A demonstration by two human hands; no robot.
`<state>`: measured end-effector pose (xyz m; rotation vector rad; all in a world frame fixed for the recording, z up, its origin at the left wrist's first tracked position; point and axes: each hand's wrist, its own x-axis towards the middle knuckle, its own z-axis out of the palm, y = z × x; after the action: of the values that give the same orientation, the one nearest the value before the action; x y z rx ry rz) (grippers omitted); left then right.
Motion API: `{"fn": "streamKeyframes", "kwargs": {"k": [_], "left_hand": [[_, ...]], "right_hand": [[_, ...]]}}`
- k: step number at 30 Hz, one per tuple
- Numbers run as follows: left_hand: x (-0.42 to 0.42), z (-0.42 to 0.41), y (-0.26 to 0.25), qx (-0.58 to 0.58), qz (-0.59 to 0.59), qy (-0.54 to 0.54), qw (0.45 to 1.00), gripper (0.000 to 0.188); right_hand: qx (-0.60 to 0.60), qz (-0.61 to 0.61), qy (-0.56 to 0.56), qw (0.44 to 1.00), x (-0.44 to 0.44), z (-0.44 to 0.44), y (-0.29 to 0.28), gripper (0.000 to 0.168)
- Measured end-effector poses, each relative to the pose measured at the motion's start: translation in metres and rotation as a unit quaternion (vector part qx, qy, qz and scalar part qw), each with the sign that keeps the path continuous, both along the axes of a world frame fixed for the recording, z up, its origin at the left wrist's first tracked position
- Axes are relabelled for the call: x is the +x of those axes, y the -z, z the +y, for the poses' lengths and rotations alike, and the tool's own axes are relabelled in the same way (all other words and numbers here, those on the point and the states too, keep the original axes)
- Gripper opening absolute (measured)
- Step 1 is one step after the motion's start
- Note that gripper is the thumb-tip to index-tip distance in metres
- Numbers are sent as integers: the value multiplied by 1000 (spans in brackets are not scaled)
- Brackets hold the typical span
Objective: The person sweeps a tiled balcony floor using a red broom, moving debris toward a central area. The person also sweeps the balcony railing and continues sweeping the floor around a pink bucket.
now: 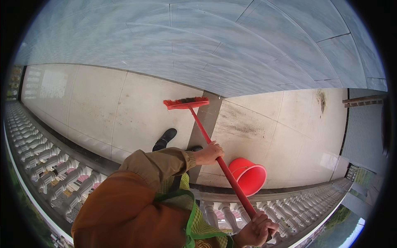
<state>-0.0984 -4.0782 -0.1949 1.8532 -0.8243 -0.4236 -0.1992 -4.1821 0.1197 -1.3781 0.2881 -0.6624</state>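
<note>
A push broom (pixel 201 122) with a red handle and red-and-black bristles reaches away from me over the tiled floor. My left hand (pixel 210 154) is wrapped around the middle of its handle. Close to the handle's upper end, at the lower right, my right hand (pixel 256 230) grips it too. The broom head (pixel 186 104) is near the foot of the blue tiled wall; I cannot tell whether the bristles touch the floor. A red plastic bucket (pixel 252 179) stands just right of the handle, partly behind it, with its mouth visible.
A blue-grey marbled tile wall (pixel 198 55) runs along the far side. White balusters (pixel 46 167) line the near side. Dark dirt smears mark the pale floor (pixel 248 122) on the right, with another stain (pixel 321 100) farther off. My black shoe (pixel 165 139) is left of the handle.
</note>
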Motion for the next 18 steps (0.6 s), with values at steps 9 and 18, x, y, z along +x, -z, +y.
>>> {"fn": "streamKeyframes", "kwargs": {"k": [9, 18], "left_hand": [[31, 242, 122, 253, -83, -198, 943, 13], [26, -7, 141, 273, 33, -187, 943, 5]], "right_hand": [[194, 94, -314, 925, 82, 52, 183, 5], [192, 70, -81, 975, 57, -110, 189, 8]]}}
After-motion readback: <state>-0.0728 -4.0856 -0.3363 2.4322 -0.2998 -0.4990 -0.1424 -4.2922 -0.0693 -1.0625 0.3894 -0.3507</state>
